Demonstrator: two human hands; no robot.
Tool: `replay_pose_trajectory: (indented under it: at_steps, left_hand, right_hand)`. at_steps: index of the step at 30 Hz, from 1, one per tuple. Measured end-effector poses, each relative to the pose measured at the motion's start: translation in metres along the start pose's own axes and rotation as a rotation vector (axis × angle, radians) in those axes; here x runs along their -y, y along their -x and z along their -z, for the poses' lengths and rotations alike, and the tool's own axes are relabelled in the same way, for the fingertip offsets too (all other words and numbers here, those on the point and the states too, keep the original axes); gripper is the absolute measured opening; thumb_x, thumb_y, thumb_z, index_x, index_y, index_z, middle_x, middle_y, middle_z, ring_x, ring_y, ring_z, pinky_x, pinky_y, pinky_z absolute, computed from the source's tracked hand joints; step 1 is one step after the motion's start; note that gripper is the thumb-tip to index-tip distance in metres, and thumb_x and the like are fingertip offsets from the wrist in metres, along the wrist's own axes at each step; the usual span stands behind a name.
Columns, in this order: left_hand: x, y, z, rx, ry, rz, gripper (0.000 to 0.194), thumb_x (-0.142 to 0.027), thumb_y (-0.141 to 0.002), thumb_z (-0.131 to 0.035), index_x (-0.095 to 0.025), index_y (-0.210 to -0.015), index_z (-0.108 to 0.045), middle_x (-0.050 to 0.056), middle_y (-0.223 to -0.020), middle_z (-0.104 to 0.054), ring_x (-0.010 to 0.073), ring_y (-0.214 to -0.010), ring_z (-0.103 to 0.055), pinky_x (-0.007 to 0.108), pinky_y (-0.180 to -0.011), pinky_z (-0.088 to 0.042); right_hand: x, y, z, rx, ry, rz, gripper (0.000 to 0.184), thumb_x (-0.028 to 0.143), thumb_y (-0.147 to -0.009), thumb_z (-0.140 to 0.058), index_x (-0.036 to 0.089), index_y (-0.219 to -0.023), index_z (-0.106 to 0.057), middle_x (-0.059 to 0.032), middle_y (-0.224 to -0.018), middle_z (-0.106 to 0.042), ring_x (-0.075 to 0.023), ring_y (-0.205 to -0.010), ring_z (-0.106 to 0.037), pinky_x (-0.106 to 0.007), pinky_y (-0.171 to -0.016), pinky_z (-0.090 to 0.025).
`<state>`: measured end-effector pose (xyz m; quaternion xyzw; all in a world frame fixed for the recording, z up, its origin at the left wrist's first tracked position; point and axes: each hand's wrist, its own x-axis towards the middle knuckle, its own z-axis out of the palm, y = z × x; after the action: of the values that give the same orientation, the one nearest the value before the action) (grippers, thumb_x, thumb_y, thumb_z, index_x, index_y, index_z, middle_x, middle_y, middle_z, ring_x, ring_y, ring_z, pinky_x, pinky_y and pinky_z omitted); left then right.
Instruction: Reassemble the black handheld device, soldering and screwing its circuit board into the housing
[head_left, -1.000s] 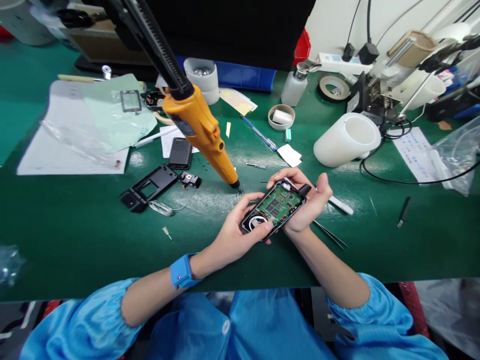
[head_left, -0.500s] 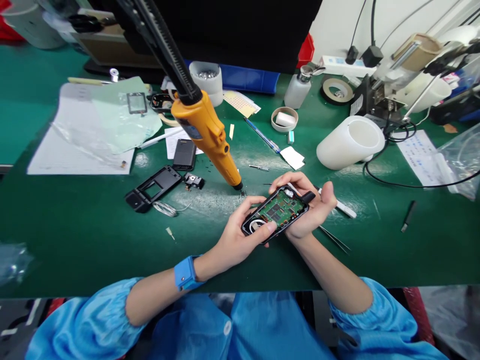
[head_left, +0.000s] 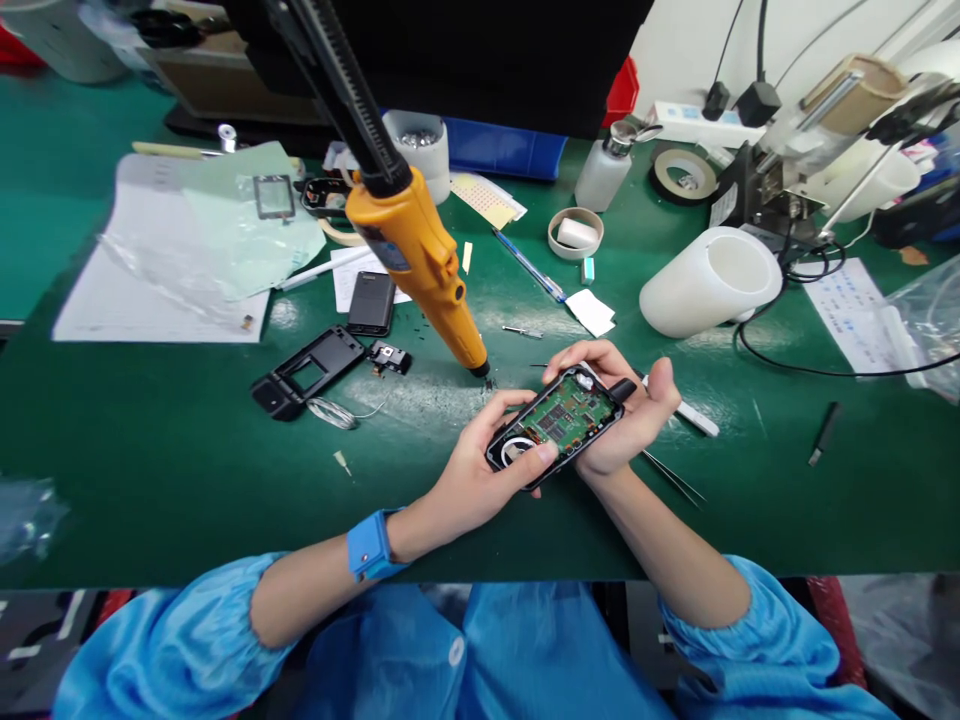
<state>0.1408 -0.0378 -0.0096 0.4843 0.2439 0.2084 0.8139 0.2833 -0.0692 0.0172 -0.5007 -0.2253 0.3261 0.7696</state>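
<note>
Held tilted above the bench is an opened black handheld device (head_left: 574, 415), its green circuit board facing up and a stubby black antenna at the upper right. My left hand (head_left: 487, 460) grips its lower left end, thumb pressed on the board beside a white ring. Under and around the upper right end curls my right hand (head_left: 626, 415), thumb raised clear of the device. Tweezers (head_left: 675, 477) lie partly beneath the right wrist. A white-handled tool (head_left: 696, 418) shows just past that hand, its other end hidden.
An orange electric screwdriver (head_left: 420, 265) hangs close behind the device, its tip near the bench. To its left lie a black housing (head_left: 330, 362), a small camera-like module (head_left: 390, 357) and a black battery-like block (head_left: 371, 303). A white cylinder (head_left: 682, 295) stands at right.
The view has shifted slightly. Both hands keep the same hold on the device, and nothing on the bench has visibly moved.
</note>
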Motion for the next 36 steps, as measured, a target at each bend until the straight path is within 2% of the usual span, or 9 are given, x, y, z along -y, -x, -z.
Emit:
replay_pose_trajectory:
  at_steps: [12,23,31,36]
  left_hand:
    - [-0.0036,0.0008,-0.0041,-0.025,0.011,0.001,0.049,-0.028,-0.087,-0.089,-0.022,-0.124,-0.057,-0.003,-0.092,-0.071,0.0102,-0.067,-0.068,0.019,-0.059,-0.066]
    - [-0.0039,0.0010,-0.0043,-0.041,-0.028,-0.031,0.049,-0.026,-0.085,-0.086,-0.020,-0.124,-0.057,-0.003,-0.090,-0.072,0.0104,-0.062,-0.070,0.020,-0.058,-0.065]
    - [-0.0009,0.0037,-0.0046,-0.055,-0.120,-0.088,0.049,-0.027,-0.088,-0.084,-0.020,-0.127,-0.056,-0.002,-0.084,-0.073,0.0141,-0.063,-0.072,0.024,-0.060,-0.065]
    - [0.0008,0.0052,-0.0037,-0.027,-0.097,-0.081,0.048,-0.026,-0.089,-0.085,-0.021,-0.127,-0.056,-0.003,-0.087,-0.073,0.0122,-0.062,-0.070,0.022,-0.061,-0.062]
  right_hand:
    - [-0.0037,-0.0019,0.0047,0.033,-0.046,0.015,0.066,0.082,-0.093,-0.049,0.024,-0.073,-0.075,-0.0063,-0.069,-0.069,-0.0221,-0.064,-0.064,-0.036,-0.059,-0.052]
    - [-0.0048,-0.0021,0.0054,0.027,-0.025,0.002,0.066,0.082,-0.092,-0.047,0.024,-0.075,-0.074,-0.0065,-0.070,-0.069,-0.0223,-0.065,-0.065,-0.036,-0.059,-0.052]
    - [-0.0036,-0.0026,0.0061,0.045,0.037,-0.026,0.070,0.086,-0.091,-0.043,0.024,-0.076,-0.071,-0.0062,-0.072,-0.067,-0.0222,-0.066,-0.063,-0.036,-0.062,-0.054]
    - [-0.0023,-0.0028,0.0052,0.035,0.037,-0.025,0.070,0.086,-0.092,-0.045,0.024,-0.075,-0.072,-0.0061,-0.071,-0.067,-0.0212,-0.064,-0.062,-0.036,-0.060,-0.054]
